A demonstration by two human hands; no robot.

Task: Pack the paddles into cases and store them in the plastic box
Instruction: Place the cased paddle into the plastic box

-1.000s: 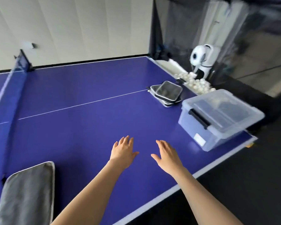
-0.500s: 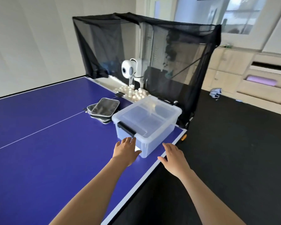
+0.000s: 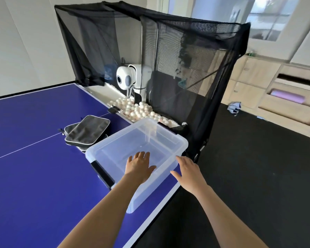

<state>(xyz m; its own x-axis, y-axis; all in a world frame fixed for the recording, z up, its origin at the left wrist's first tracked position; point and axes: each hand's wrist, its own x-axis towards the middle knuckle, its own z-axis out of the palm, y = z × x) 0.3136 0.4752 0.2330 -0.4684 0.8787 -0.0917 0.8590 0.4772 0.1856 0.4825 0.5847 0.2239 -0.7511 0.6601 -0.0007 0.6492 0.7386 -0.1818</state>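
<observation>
A clear plastic box (image 3: pixel 156 133) with a lid and black side latches stands at the right corner of the blue table-tennis table (image 3: pixel 34 176). My left hand (image 3: pixel 139 165) lies flat over the lid with straight fingers. At the box's right front edge is my right hand (image 3: pixel 188 170), fingers straight and holding nothing. Two black paddle cases (image 3: pixel 87 132) with white piping lie stacked just left of the box, zipped shut. No bare paddle is visible.
A white ball-feeding machine (image 3: pixel 127 77) stands behind a heap of white balls (image 3: pixel 136 110) inside a black catch net (image 3: pixel 177 68) at the table's end. The table edge (image 3: pixel 150 221) drops to a dark floor on the right. Wooden cabinets line the far right wall.
The view has swung right and closer to the box. Both hands have moved forward from the table surface; the left is now over the lid, the right at the box's right edge.
</observation>
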